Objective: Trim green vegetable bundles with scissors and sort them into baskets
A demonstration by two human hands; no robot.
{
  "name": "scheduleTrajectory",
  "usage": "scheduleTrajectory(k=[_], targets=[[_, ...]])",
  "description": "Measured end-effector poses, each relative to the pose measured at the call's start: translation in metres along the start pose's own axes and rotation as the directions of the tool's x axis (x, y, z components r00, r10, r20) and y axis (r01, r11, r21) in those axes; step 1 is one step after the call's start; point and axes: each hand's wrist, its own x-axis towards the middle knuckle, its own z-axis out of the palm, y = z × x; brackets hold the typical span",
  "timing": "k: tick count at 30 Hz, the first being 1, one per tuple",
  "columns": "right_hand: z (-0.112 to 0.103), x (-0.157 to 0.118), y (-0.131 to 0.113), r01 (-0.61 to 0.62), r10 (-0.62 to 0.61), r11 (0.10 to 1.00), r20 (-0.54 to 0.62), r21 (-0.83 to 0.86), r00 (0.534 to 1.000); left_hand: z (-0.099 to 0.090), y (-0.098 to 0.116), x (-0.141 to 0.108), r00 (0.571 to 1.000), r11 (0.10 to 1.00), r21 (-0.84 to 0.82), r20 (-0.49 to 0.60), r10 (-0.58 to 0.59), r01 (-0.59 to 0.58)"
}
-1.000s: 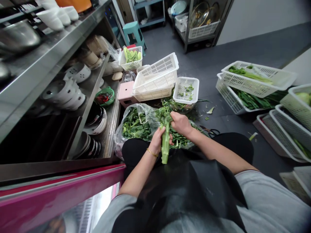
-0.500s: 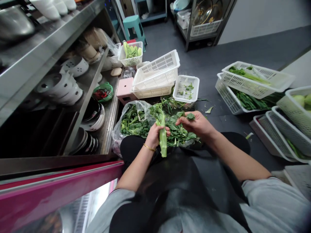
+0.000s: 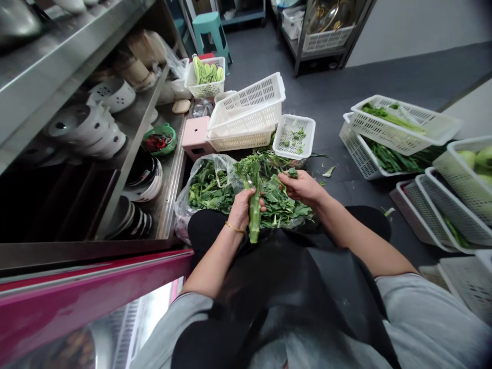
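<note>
My left hand [image 3: 243,206] is wrapped round a thick green stalk [image 3: 254,218], held upright with its leafy head up and its cut end towards me. To its right my right hand [image 3: 302,185] pinches a small green floret [image 3: 292,173] with a thin stem. Both hands are over a heap of loose green leaves [image 3: 282,205] in front of my knees. A clear plastic bag [image 3: 186,205] of leafy greens lies left of the heap. Just beyond, a small white basket [image 3: 282,134] holds a few small green pieces.
Large white baskets [image 3: 240,138] lean beside a pink stool [image 3: 195,134]. On the right are stacked baskets of greens [image 3: 359,148]. A metal shelf [image 3: 169,189] with bowls and a green basket [image 3: 171,148] runs along the left, above a pink-edged case [image 3: 96,292].
My right hand has shifted slightly left, closer to the stalk, with the floret between its fingers. The left hand and stalk have barely moved; the whole view has tilted a little.
</note>
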Motion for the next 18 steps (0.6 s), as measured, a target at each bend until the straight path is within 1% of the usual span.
scheduleTrajectory(k=[3,5,7,9,11,12,14,16,18], targets=[[0.0,-0.002,0.002,-0.016,0.02,0.998,-0.055,0.067,0.998,0.001,-0.004,0.003,0.998,0.993,-0.1,-0.015,0.065,-0.066],[0.001,-0.001,0.005,-0.01,0.014,0.999,-0.08,0.044,0.997,0.001,-0.005,0.003,0.999,0.99,-0.137,0.014,0.048,-0.046],[0.002,0.001,0.01,0.04,-0.046,0.998,-0.109,-0.058,0.993,0.003,-0.004,0.001,0.997,0.988,-0.153,0.075,0.033,-0.021],[0.007,0.003,0.016,0.135,-0.167,0.962,-0.123,-0.236,0.978,0.008,-0.003,-0.002,0.991,0.986,-0.159,0.114,0.068,-0.049],[0.014,0.004,0.023,0.224,-0.285,0.878,-0.086,-0.423,0.955,0.014,-0.002,-0.003,0.987,0.985,-0.134,0.105,0.125,-0.11],[0.017,0.004,0.026,0.249,-0.321,0.829,-0.06,-0.501,0.945,0.016,-0.002,-0.002,0.985,0.984,-0.114,0.086,0.147,-0.137],[0.02,-0.001,0.034,0.258,-0.358,0.726,-0.031,-0.637,0.933,0.016,-0.001,0.001,0.985,0.981,-0.094,0.02,0.172,-0.169],[0.014,-0.009,0.041,0.221,-0.359,0.604,-0.014,-0.765,0.933,0.01,0.003,0.005,0.981,0.975,-0.114,-0.076,0.181,-0.189],[0.001,-0.017,0.046,0.151,-0.286,0.453,0.017,-0.878,0.958,0.001,0.007,0.008,0.973,0.972,-0.125,-0.144,0.182,-0.2]])
